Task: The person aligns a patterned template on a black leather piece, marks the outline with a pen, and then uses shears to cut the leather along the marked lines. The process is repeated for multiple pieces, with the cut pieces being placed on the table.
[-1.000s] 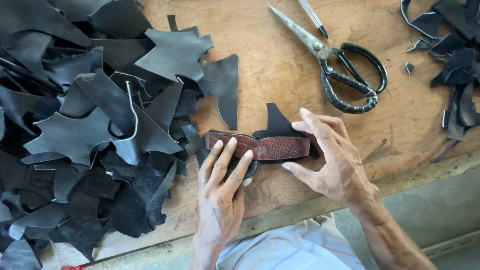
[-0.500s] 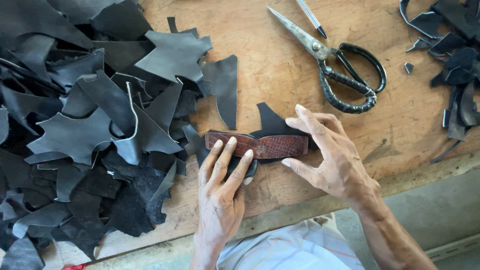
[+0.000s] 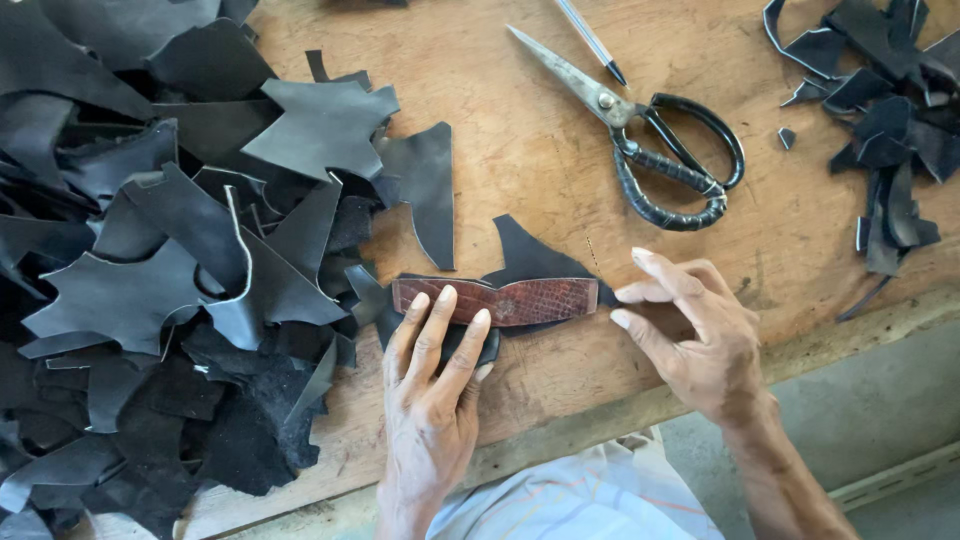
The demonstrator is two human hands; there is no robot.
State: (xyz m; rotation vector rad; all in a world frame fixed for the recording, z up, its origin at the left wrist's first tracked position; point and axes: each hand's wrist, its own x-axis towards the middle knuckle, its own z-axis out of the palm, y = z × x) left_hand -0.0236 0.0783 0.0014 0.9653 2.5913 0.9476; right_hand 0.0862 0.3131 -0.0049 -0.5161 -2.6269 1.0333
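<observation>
The brown textured strip (image 3: 497, 300) lies flat and lengthwise near the front edge of the wooden bench (image 3: 520, 150), on top of a black leather piece (image 3: 528, 258) whose pointed tip sticks up behind it. I see my left hand (image 3: 430, 400) pressing down on the strip's left half with 3 fingertips (image 3: 446, 296) spread flat across it — not clenched, just pinning it. My right hand (image 3: 700, 335) sits at the strip's right end, fingers extended and loosely curved, the tips touching or just beside that end; it grasps nothing that I can make out.

To the left, a large heap of black leather offcuts (image 3: 170, 250) covers most of that side of the bench, its nearest pieces reaching right up to the strip's left end. Beyond the strip, well apart from it, lie black-handled scissors (image 3: 640, 140) with blades closed and pointing up-left, and just beside the blades a slim pen-like tool (image 3: 592, 42). At the far right is a smaller pile of black scraps (image 3: 885, 110). At the bottom edge, a bit of light striped cloth (image 3: 570, 500) shows below the bench — between my 2 forearms.
</observation>
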